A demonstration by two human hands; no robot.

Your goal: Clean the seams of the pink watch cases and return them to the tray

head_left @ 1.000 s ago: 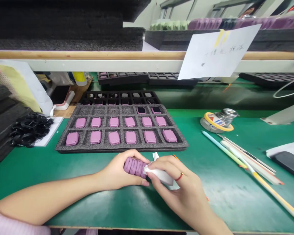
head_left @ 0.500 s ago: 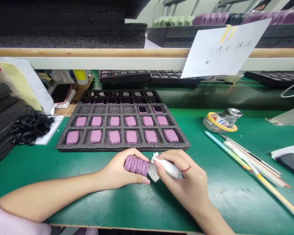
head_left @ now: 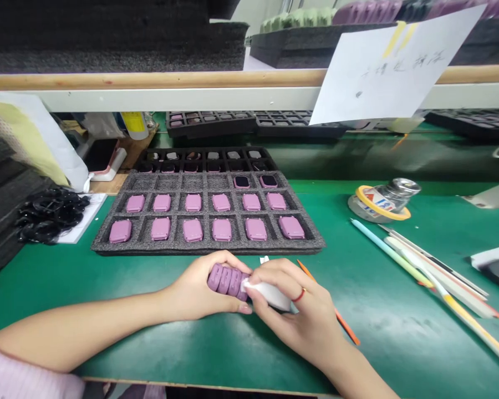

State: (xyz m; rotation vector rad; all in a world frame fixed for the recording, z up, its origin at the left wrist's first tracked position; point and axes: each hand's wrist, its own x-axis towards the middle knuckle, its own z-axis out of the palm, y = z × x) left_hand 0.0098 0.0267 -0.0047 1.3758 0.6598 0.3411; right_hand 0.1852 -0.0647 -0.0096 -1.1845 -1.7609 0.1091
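Observation:
My left hand (head_left: 216,285) is wrapped around several purple watch cases (head_left: 224,280) stacked side by side in a row. My right hand (head_left: 293,310) pinches a folded white cloth (head_left: 270,293) and presses its tip to the right end of the row. An orange stick (head_left: 346,326) shows on both sides of the right hand; whether the fingers hold it I cannot tell. Beyond both hands lies a black foam tray (head_left: 208,247) with purple watch bodies (head_left: 222,229) in its front compartments. Two bodies (head_left: 242,182) further back show dark screens.
Slim pens and sticks (head_left: 391,249) lie at right, near a clear glass jar with a metal cap (head_left: 385,199). A pile of black pieces (head_left: 52,215) sits at left. A shelf edge (head_left: 149,100) crosses above, with a hanging paper note (head_left: 391,77).
My right hand has moved left, bringing the cloth onto the end of the purple row. The orange stick now shows around that hand. My left hand keeps its hold; the view has shifted slightly.

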